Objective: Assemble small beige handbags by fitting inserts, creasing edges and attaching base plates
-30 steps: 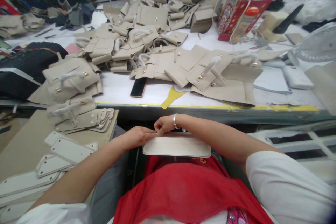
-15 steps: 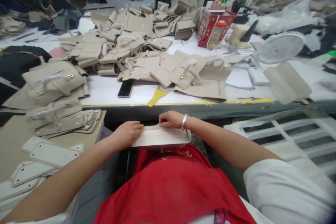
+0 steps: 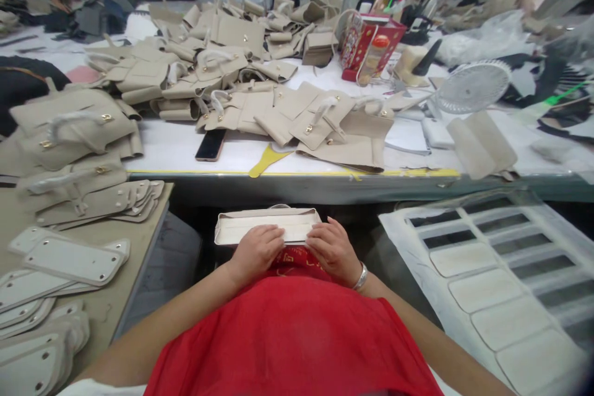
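Right hand (image 3: 333, 252) came off the pale boxy piece's (image 3: 241, 228) 12 o'clock edge, left hand (image 3: 260, 252) its 9 o'clock end, so work seemingly shifts to its 6 o'clock edge: 2 hands there, thumbs hidden, can't tell if clamped; piece sits 12 o'clock of the red apron (image 3: 297, 334).

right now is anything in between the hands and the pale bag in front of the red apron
Nothing visible is. Fingers of the left hand and right hand already meet the near side of the pale bag. The phone and yellow scraper lie beyond it on the table.
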